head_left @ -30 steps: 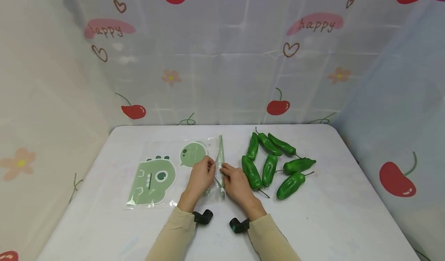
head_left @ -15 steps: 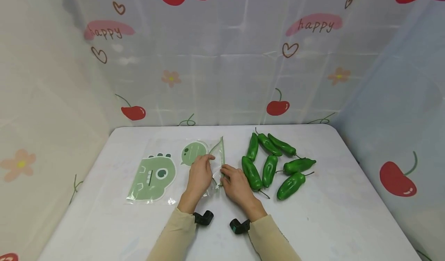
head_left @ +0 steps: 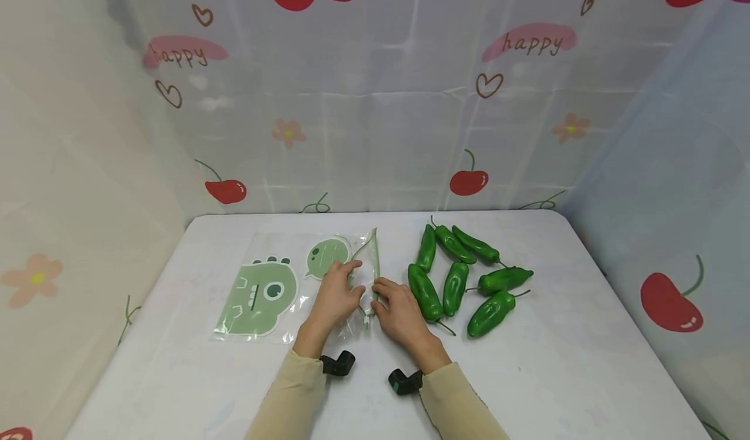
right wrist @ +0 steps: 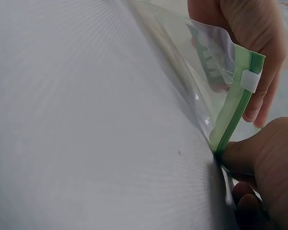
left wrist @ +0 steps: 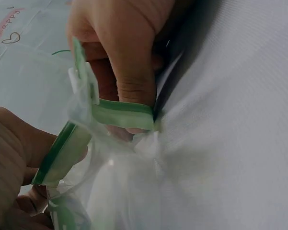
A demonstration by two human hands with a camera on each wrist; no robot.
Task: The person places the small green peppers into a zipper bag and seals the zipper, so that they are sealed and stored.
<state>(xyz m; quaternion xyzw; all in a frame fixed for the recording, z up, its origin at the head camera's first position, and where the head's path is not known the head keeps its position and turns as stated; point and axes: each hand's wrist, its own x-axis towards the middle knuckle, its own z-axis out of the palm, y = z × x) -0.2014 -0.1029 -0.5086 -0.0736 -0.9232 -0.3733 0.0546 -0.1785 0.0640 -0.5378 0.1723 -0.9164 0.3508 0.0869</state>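
Note:
A clear slider zip bag (head_left: 275,297) with a green dinosaur print lies flat on the table, its mouth to the right. The mouth has a green band (right wrist: 237,105) with a white slider (right wrist: 250,80), and its two sides stand apart. My left hand (head_left: 335,297) is at the mouth's left side, thumb and index finger spread apart; its thumb passes behind the band in the left wrist view. My right hand (head_left: 401,313) pinches the right side of the mouth between thumb and fingers. Its lower fingers are partly hidden.
Several green peppers (head_left: 454,287) lie on the white table (head_left: 556,375) just right of my right hand. The nearest pepper (head_left: 424,293) is close to its knuckles. A printed curtain (head_left: 375,153) stands behind the table's far edge and along both sides.
The bag's mouth has gone from narrow to wider apart. My left hand has shifted slightly left and its thumb and index finger have spread. My right hand and the peppers stay put.

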